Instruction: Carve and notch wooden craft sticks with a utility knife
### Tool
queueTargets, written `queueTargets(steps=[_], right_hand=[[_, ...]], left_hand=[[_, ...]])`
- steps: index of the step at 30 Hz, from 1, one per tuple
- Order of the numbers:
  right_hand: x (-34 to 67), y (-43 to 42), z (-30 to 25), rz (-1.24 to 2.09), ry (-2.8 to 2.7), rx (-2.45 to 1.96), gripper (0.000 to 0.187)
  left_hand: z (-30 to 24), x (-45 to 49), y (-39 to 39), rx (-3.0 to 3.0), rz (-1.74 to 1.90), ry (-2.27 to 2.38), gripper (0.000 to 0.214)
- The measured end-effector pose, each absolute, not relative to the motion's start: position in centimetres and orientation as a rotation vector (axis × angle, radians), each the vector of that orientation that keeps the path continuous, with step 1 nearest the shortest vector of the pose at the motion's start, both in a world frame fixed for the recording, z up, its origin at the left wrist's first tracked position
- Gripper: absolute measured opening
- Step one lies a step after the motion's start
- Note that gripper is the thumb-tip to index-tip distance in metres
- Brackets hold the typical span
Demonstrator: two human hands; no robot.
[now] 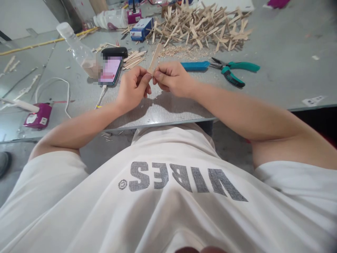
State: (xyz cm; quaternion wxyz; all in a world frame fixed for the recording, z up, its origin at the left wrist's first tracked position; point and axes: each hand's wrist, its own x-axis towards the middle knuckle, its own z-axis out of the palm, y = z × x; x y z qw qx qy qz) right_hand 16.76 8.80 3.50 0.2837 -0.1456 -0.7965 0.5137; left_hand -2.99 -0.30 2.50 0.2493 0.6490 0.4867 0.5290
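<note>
A flat wooden craft stick (156, 56) points up and away from me, its lower end between the fingertips of both hands. My left hand (133, 87) is closed, its thumb and forefinger pinching that lower end. My right hand (172, 79) is closed as well, with thumb and forefinger pressed together right beside it, so the tip is hidden. Behind my right hand lies a blue-handled tool (195, 66), partly covered. Green-handled pliers (228, 68) rest to its right with their handles spread. Several loose sticks (134, 59) lie beyond my left hand.
A large heap of joined wooden sticks (200, 26) stands at the back, with wood chips (176, 52) before it. A blue box (142, 29), a phone (110, 71), a plastic bottle (76, 45) and a purple glue bottle (39, 116) stand or lie leftward. The table's front edge (163, 123) runs below my wrists.
</note>
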Motion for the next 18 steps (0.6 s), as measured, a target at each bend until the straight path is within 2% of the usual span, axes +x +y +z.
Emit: queueTargets(steps=[5,9,13,18], right_hand=[[16.63,8.95,3.73,1.581,-2.133,-0.428,0.059],[16.5,9.18,3.96,1.506,-2.063,-0.487,0.068],[16.46,9.31,4.37,1.408,-1.908,-0.484,0.067],[16.22,8.51,4.43,1.528,-2.034,-0.496,0.062]], left_hand=[[2.96,-2.48,-0.77,1.736,1.433,1.318,0.023],[3.04,-2.38,-1.04,1.68,1.434,1.308,0.026],[3.04,-2.29,-1.33,1.642,1.426,1.307,0.029],[2.73,-2.38,-1.19,1.668,1.441,1.261,0.035]])
